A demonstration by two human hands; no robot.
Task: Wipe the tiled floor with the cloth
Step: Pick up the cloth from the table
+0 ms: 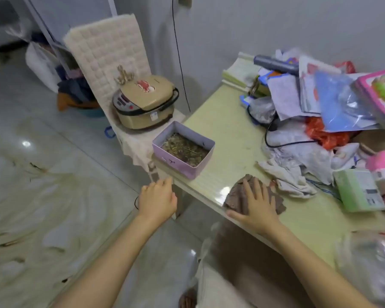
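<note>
My right grip (253, 205) lies flat, fingers straight, pressing the crumpled brown-grey ribbed cloth (233, 197) onto the near edge of the table (222, 134). My left grip (157, 197) hangs released, holding nothing, above the glossy, streaked tiled floor (42, 174).

This is a home, a lived-in room. At 11 o'clock a rice cooker (142, 101) sits on a chair (107, 54) with a quilted cover. From 12 to 3 o'clock a table (227, 134) carries household clutter: papers (309, 90), plastic bags (327, 134), a child's picture book (382, 92), a green pack (358, 190) and a lilac tin (183, 158). At 10 o'clock a basin (91, 111) heaped with clothes stands beside white sacks (40, 63). At 9 o'clock lies a glossy tiled floor (42, 174), streaked with dirt.
</note>
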